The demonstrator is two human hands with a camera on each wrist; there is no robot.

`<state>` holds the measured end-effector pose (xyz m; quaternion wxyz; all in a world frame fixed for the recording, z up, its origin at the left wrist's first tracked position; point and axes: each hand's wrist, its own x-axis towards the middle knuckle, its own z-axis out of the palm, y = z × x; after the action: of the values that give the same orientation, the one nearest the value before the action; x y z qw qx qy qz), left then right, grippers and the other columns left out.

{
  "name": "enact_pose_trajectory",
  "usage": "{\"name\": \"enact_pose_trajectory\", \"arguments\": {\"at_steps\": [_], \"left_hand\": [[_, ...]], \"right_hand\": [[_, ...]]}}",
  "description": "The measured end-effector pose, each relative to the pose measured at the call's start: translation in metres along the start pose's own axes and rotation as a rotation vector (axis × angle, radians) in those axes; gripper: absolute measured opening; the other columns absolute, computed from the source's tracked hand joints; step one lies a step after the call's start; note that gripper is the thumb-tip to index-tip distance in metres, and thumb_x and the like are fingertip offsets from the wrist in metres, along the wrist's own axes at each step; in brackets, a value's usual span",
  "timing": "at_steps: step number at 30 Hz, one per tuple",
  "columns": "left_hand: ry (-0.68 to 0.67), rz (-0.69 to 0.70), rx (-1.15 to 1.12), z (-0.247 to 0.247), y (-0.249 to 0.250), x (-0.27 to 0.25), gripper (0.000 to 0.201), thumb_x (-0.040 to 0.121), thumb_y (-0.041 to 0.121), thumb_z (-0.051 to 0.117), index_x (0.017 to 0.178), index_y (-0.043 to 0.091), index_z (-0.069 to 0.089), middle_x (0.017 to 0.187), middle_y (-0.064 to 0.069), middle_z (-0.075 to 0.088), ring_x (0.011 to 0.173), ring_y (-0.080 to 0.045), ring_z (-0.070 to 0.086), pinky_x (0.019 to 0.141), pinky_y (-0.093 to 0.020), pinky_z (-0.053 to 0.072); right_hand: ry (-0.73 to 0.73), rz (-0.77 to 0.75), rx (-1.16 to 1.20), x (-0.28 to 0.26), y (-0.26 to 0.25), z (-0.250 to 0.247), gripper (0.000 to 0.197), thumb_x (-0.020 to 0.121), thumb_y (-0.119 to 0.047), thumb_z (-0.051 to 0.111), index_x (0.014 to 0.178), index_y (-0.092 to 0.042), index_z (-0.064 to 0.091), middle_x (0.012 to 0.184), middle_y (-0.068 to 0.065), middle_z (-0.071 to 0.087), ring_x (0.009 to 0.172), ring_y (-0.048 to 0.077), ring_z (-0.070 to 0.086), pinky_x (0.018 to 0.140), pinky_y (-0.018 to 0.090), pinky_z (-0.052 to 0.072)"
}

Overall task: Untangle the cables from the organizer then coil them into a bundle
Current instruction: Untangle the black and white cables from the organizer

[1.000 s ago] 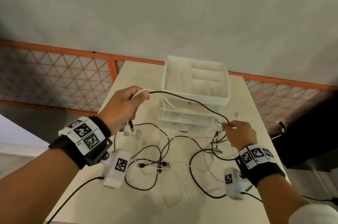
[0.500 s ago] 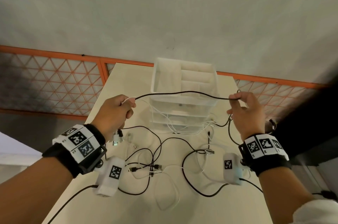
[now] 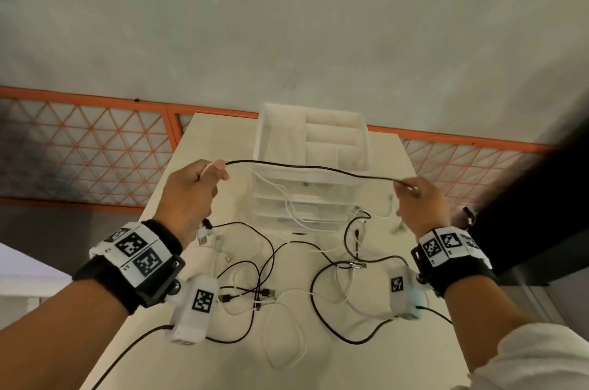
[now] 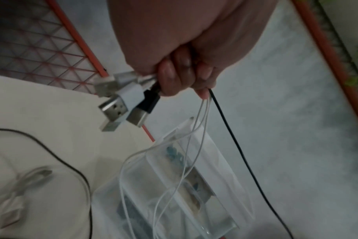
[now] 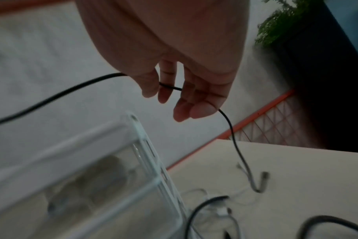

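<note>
— Cable [image 3: 312, 168] position?
— Black, strung left-right above the organizer [image 3: 310, 147], between both hands.
— Grips?
— Left hand [image 3: 188, 195] fists it with plugs [image 4: 127, 100] and white cables [image 4: 196, 129]; right hand [image 3: 417, 201] pinches it, tail dangling to the table [image 3: 366, 354].

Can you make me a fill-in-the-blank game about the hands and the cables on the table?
1. The cable stretched between the left hand and the right hand is ____ in colour.
2. The left hand also holds several USB ____.
3. Thin ____ cables run down from the left hand to the clear organizer.
4. More tangled cables lie on the ____.

Missing words: black; plugs; white; table
</note>
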<state>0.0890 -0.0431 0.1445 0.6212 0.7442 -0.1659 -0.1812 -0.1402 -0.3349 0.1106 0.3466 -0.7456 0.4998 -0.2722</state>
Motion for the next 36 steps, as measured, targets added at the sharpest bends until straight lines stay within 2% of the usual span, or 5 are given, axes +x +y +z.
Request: {"name": "enact_pose_trajectory", "arguments": {"at_steps": [14,18,23,31,36], "left_hand": [[-0.226,0.011,0.008,0.016,0.014,-0.025,0.028,0.101,0.022,0.052,0.090,0.000,0.066,0.060,-0.003,0.042,0.040,-0.007,0.025,0.039,-0.017,0.025],[-0.315,0.056,0.136,0.025,0.026,-0.038,0.031,0.098,0.035,0.055,0.088,0.013,0.073,0.053,0.007,0.035,0.048,-0.011,0.026,0.047,-0.023,0.026],[-0.504,0.150,0.178,0.058,0.050,-0.064,0.041,0.102,0.038,0.045,0.086,0.016,0.076,0.053,0.007,0.038,0.053,-0.015,0.031,0.051,-0.024,0.028],[-0.692,0.042,0.547,0.045,0.030,-0.074,0.036,0.101,0.031,0.053,0.077,0.010,0.071,0.070,0.010,0.063,0.046,0.001,0.045,0.052,-0.010,0.034],[-0.354,-0.083,0.732,0.046,-0.023,-0.074,0.030,0.099,0.017,0.049,0.088,0.021,0.076,0.065,0.008,0.059,0.057,-0.012,0.052,0.048,-0.016,0.035]], "right_hand": [[-0.219,0.003,-0.118,0.013,0.005,-0.016,0.068,0.084,0.001,0.056,0.137,-0.041,0.049,0.136,-0.003,0.056,0.100,0.025,0.068,0.084,0.045,0.058],[-0.198,-0.163,0.097,-0.032,-0.020,-0.009,0.048,0.085,-0.026,0.076,0.129,-0.036,0.059,0.086,-0.001,0.067,0.080,0.019,0.066,0.077,0.030,0.057],[-0.800,-0.375,-0.013,-0.091,-0.057,0.020,0.040,0.084,-0.048,0.075,0.120,-0.041,0.060,0.059,-0.006,0.062,0.047,0.004,0.055,0.053,0.017,0.045],[-0.101,-0.324,0.114,-0.053,-0.021,0.003,0.013,0.091,-0.012,0.064,0.090,-0.024,0.070,0.084,-0.009,0.074,0.061,0.006,0.063,0.057,0.007,0.044],[-0.485,-0.257,-0.107,-0.069,0.010,0.019,0.054,0.090,-0.019,0.068,0.137,-0.037,0.048,0.112,-0.009,0.065,0.073,0.011,0.068,0.082,0.021,0.052]]}}
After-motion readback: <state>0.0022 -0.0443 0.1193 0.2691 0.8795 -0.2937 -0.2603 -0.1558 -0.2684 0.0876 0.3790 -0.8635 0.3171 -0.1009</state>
